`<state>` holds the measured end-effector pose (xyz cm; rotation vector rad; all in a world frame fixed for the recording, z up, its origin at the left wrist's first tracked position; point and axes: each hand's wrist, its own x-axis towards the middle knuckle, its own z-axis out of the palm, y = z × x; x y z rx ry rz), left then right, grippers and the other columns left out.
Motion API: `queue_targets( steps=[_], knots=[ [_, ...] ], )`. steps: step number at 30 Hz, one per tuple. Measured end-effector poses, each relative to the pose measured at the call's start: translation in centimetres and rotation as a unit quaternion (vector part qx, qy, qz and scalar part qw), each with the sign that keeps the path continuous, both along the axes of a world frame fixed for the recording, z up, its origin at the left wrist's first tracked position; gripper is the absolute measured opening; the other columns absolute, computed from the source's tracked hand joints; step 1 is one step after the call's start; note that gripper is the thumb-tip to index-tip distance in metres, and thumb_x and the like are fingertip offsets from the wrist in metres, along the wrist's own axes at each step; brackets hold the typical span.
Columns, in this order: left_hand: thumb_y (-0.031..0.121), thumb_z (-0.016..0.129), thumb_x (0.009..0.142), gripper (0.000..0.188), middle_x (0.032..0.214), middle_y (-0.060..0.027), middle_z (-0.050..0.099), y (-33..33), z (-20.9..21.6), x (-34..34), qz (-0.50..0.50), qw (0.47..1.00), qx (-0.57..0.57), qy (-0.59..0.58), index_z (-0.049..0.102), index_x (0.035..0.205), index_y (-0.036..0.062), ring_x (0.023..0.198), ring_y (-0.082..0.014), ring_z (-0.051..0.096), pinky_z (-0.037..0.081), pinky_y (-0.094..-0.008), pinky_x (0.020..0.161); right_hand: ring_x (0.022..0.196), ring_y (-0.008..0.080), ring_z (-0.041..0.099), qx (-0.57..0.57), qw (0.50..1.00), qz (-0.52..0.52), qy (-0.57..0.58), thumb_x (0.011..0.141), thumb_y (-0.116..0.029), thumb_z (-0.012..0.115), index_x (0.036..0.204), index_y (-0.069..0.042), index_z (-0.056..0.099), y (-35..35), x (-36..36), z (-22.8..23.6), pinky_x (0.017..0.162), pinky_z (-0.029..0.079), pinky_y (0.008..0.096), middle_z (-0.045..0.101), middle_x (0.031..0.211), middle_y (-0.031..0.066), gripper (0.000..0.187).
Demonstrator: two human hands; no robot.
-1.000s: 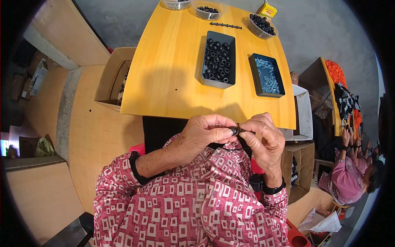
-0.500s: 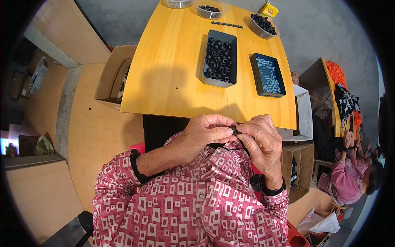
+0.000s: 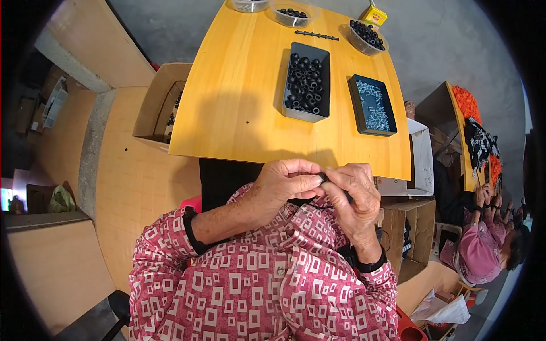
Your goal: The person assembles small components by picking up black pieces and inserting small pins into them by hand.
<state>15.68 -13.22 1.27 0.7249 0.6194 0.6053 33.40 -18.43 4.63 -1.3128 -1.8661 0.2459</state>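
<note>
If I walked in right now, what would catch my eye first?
Two hands meet just below the near edge of the yellow table: the left hand and right hand pinch a small black part between them. Farther back sits a grey tray of black rings, with a dark tray of small pale parts to its right.

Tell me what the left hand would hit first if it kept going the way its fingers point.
Its fingers point right, so the left hand would likely meet the right hand straight away; both already pinch the small black part between them. Depth looks about equal.
</note>
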Motion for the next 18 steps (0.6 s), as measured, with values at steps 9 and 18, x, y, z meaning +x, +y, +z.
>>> queue_targets(
  steps=[9, 18],
  knots=[
    [0.015, 0.064, 0.095, 0.021, 0.105, -0.004, 0.065, 0.0, -0.5, 0.1, 0.029, 0.998, -0.06, 0.01, 0.065, 0.112, 0.0025, 0.096, -0.0113, 0.064, 0.055, -0.0264, 0.085, 0.083, 0.0254, 0.057, 0.078, 0.996, -0.044, -0.031, 0.069, 0.002, 0.08, 0.111, -0.004, 0.068, 0.3, -1.0, -2.6, 0.075, 0.047, 0.035, 0.064, 0.089, 0.0074, 0.044],
    [0.021, 0.065, 0.095, 0.026, 0.105, -0.0055, 0.066, 1.1, 0.6, -0.5, -0.024, 0.999, -0.021, 0.029, 0.065, 0.112, 0.0012, 0.094, -0.0111, 0.064, 0.055, -0.0264, 0.085, 0.08, 0.0229, 0.058, 0.05, 0.998, -0.029, 0.038, 0.066, 0.002, 0.078, 0.107, -0.006, 0.07, 0.5, -0.6, -2.6, 0.074, 0.048, 0.0346, 0.064, 0.086, 0.0058, 0.042]
  ],
)
